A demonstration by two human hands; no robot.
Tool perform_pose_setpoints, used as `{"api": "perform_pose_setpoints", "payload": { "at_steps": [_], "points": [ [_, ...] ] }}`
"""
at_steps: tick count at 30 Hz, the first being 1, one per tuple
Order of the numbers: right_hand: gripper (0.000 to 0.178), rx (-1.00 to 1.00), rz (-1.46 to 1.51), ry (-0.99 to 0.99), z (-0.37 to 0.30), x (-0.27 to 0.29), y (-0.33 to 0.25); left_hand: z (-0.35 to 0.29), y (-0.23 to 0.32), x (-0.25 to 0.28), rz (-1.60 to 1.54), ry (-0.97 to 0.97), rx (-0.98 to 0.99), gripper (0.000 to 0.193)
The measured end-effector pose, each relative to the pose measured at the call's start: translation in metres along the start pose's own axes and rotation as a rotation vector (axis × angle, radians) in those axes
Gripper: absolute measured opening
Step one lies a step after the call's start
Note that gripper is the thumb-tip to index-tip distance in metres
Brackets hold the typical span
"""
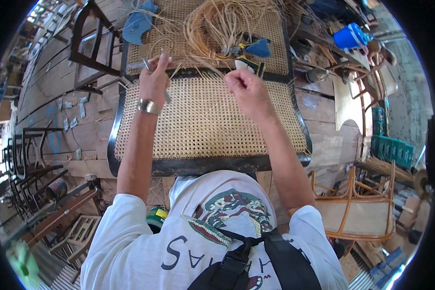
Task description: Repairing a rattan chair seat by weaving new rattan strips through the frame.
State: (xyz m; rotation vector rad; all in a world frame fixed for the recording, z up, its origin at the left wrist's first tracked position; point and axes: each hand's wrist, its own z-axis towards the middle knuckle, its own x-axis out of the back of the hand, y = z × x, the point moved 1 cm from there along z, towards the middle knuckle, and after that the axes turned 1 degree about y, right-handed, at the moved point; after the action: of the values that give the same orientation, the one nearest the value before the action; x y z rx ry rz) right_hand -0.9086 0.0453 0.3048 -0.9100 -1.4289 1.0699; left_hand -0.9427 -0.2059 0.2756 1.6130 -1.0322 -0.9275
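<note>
In front of me lies a woven cane panel (193, 126) set in a dark wooden frame (193, 166). My left hand (153, 83) is above its far left part, closed around a slim metal tool (147, 65). A wristband shows on that arm. My right hand (250, 91) is over the far right part, its fingers pinched together; what they hold, if anything, is hidden. Loose cane ends (209, 72) stick up along the dark crossbar between the hands. Beyond the bar, a tangled bundle of cane strands (210, 31) rests on a second woven panel.
Pliers (234, 50) and a blue cloth piece (259, 48) lie past my right hand. Another blue piece (139, 24) is at the far left. A dark chair frame (94, 48) stands left, a rattan chair (355, 217) right. A blue bucket (348, 36) sits at the far right.
</note>
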Motion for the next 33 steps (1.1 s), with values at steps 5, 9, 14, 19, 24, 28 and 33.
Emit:
{"api": "perform_pose_setpoints", "payload": {
  "at_steps": [5, 9, 14, 19, 24, 28, 33],
  "points": [
    [0.009, 0.111, 0.356, 0.380, -0.038, 0.123, -0.075, -0.057, -0.071, -0.035, 0.236, -0.464, 0.345, 0.059],
    [0.017, 0.102, 0.448, 0.896, -0.121, 0.248, -0.052, -0.116, -0.081, -0.095, 0.572, -0.756, 0.033, 0.031],
    [0.015, 0.042, 0.465, 1.144, -0.220, 0.309, -0.032, -0.195, -0.102, -0.169, 0.617, -0.999, -0.557, 0.021],
    [0.015, -0.227, -0.588, 0.860, -0.160, 0.252, -0.023, -0.221, -0.105, -0.193, 0.904, -1.259, -0.627, 0.018],
    [0.012, -0.217, -0.601, 0.020, -0.101, 0.168, 0.075, -0.208, -0.073, -0.184, 0.793, -1.383, -0.544, 0.016],
    [0.015, -0.410, -0.531, -0.171, -0.103, 0.155, 0.100, -0.177, -0.069, -0.166, 0.991, -1.034, -0.316, 0.023],
    [0.018, -0.433, -0.514, -0.173, -0.107, 0.162, 0.113, -0.133, -0.089, -0.171, 1.189, -1.037, -0.189, 0.026]
  ]
}}
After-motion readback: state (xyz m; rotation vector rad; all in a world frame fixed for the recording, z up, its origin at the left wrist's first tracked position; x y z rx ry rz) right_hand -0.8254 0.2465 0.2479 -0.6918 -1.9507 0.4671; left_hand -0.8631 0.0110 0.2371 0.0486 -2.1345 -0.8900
